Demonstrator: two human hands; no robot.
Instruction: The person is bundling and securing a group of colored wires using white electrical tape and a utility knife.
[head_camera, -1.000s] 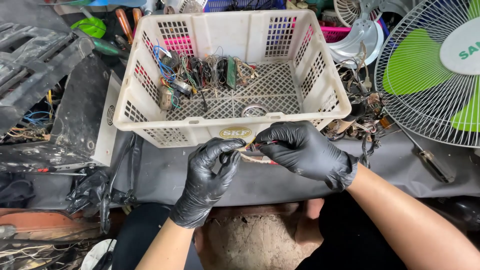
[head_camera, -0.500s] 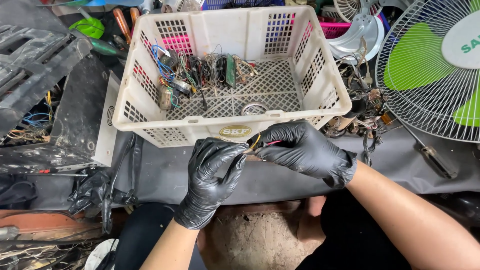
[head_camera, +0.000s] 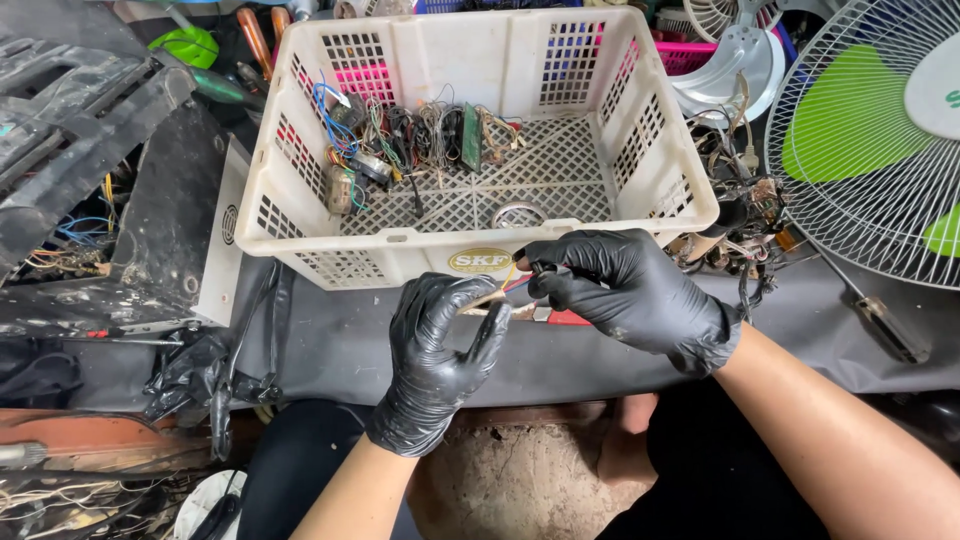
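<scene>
Left hand (head_camera: 440, 355), black glove, now sitting lower than a second ago, fingers curling, thumb and forefinger pinching near end of thin wire bundle (head_camera: 505, 290). Right hand (head_camera: 625, 290) shifting little, fingertips clamping far end of same bundle. Bundle staying between hands, just in front of white plastic crate (head_camera: 655, 150), above dark mat (head_camera: 330, 345). Slight pull-apart suggesting wires being separated or stripped. Electronic scraps (head_camera: 400, 150) lying inside crate. Green fan (head_camera: 870, 130) at right.
</scene>
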